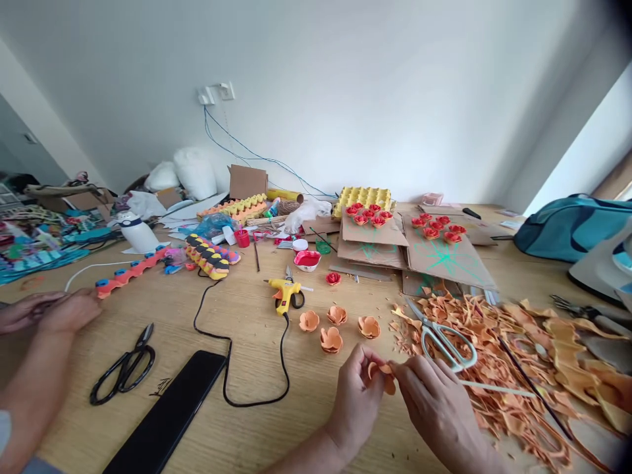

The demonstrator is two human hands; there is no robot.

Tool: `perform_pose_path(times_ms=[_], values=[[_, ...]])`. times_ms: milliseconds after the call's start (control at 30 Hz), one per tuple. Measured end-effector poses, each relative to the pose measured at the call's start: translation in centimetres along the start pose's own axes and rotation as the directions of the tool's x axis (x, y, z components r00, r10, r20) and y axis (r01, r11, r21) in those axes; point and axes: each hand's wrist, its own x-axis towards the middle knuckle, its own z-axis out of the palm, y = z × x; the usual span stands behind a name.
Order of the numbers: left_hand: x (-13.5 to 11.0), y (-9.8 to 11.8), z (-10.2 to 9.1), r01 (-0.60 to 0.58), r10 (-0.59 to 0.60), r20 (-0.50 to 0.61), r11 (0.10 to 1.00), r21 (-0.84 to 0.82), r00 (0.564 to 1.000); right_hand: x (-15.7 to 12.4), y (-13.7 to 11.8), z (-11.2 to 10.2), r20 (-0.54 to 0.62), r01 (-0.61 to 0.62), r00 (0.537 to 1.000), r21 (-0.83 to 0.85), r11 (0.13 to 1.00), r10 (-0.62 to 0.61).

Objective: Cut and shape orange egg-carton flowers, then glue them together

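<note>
Near the front of the table, my left hand [354, 398] is closed on an orange egg-carton flower [388, 378] with curved petals. My right hand [434, 401] pinches one of its petals from the other side. Just beyond lie several finished-shaped orange flowers [330, 340], and behind them a red painted flower [333, 278]. A yellow glue gun [285, 294] rests to their left, its black cord curling over the wood. Scissors with pale handles [449, 345] lie on the scraps beyond my right hand.
Orange carton scraps [538, 368] cover the right side. Cardboard sheets [439, 257] hold red flowers. At left are black scissors [123, 368], a black phone-like slab [168, 415] and a co-worker's hands [64, 311] by an orange carton strip [131, 273]. Red paint fills a small bowl [307, 260].
</note>
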Motion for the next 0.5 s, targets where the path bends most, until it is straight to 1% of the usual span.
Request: perform_pose_path(times_ms=[100,233,333,400,500], values=[[-0.1,-0.1,-0.2,0.010,-0.011,0.020,0.999,0.036,1.000,0.0,0.1,0.3,-0.031,-0.003,1.000,0.055,0.998,0.004],[-0.1,0.3,-0.8,-0.030,0.025,0.054,0.995,0.094,0.998,-0.3,0.4,0.0,-0.043,-0.070,0.996,0.156,0.985,0.078],[0.1,0.4,-1.4,-0.048,0.045,0.018,0.984,0.169,0.999,-0.8,0.9,-0.4,-0.016,-0.163,0.985,0.195,0.967,0.170],[0.3,0.4,-1.7,-0.030,0.035,-0.019,0.979,0.204,0.999,-0.9,1.3,-0.7,0.003,-0.225,0.973,0.200,0.954,0.229],[0.4,0.5,-1.7,0.009,0.003,-0.050,0.975,0.222,0.999,0.0,1.1,-1.7,0.020,-0.266,0.963,0.232,0.936,0.269]])
